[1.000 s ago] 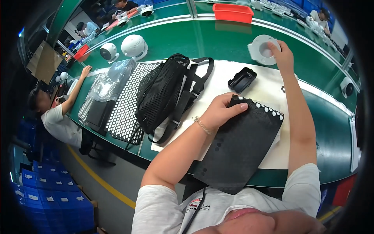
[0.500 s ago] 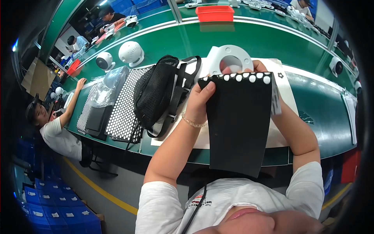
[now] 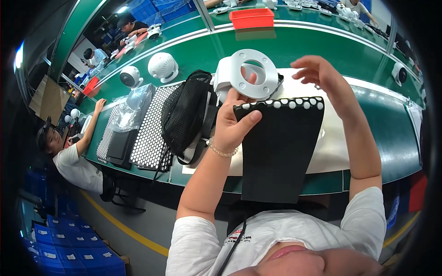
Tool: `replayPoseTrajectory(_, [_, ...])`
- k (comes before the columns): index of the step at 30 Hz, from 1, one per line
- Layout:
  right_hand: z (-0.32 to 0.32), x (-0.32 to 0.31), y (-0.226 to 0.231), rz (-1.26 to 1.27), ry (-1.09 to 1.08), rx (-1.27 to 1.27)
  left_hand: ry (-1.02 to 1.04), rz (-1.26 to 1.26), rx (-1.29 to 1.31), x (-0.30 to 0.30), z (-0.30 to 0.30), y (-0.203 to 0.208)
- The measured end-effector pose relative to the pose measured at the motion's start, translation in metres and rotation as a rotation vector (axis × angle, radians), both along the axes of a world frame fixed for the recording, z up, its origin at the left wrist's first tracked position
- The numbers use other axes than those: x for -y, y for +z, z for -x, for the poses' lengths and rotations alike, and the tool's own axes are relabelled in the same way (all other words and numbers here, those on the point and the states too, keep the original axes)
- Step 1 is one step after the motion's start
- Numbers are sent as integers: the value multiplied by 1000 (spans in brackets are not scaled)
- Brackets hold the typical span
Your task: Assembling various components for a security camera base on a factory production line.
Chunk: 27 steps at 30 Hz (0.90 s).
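Observation:
My left hand [image 3: 229,123] is closed on a black sheet [image 3: 281,147] that hangs down towards my lap; a row of white round dots runs along its top edge. My thumb lies over the sheet's upper left corner. Fingers of the same hand hold a white plastic ring-shaped part [image 3: 239,83] just above the sheet, and fingertips show through its opening. My right hand [image 3: 317,76] is raised to the right of the white part, apart from it and the sheet, its fingers spread. Whether anything tiny sticks to those fingertips is too small to tell.
A black mesh bag [image 3: 188,117] lies left of my hands on the green bench, beside dotted sheets [image 3: 151,131] and clear plastic bags [image 3: 129,106]. White cameras [image 3: 162,67] stand behind, with a red bin [image 3: 251,19] farther back. A co-worker [image 3: 76,158] sits at left.
My right hand has let go of the sheet and moved up and right. The white part has shifted left and is tilted, now held by my left hand alone.

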State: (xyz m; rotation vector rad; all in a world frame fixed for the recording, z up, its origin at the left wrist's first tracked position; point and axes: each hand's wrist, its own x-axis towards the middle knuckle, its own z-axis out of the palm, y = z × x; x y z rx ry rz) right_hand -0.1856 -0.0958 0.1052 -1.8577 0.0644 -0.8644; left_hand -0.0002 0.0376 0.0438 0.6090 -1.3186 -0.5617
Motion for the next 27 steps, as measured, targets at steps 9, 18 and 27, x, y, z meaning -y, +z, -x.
replayPoseTrajectory(9, [3, -34, -1, 343, -181, -114, 139, 79, -6, 5, -4, 0])
replayPoseTrajectory(18, [-1, -30, 0, 145, -196, -178, 238, 71, 116, 5, -4, 0])
replayPoseTrajectory(27, [-7, -15, -6, 602, -213, 72, 295, 136, 214, 8, -8, -4])
